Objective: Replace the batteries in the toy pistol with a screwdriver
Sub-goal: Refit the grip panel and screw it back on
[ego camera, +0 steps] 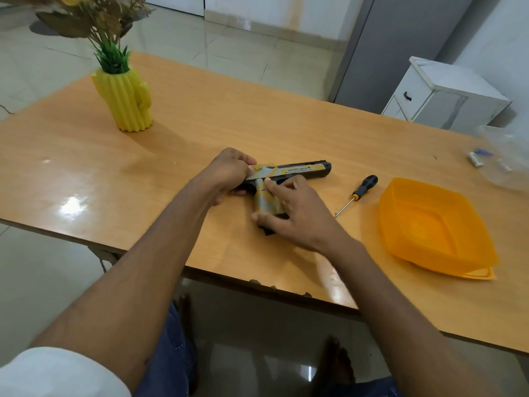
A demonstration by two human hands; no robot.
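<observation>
At the far left a yellow cactus vase [126, 101] stands on the wooden table [86, 156], well back from the near edge, with bare tabletop between it and the hands. The left hand [226, 173] grips the rear of the toy pistol [289, 174], fingers curled round it — the pistol lies on its side mid-table, muzzle pointing right. The right hand [292, 213] holds the pistol's grip, thumb and fingers pinching it and hiding its base. Just right lies the screwdriver [359, 193], untouched, then an orange bowl [429, 227] near the table's front edge. At the far right, batteries [476, 159] sit partly behind clear plastic [506, 164] — blurred and cut off.
</observation>
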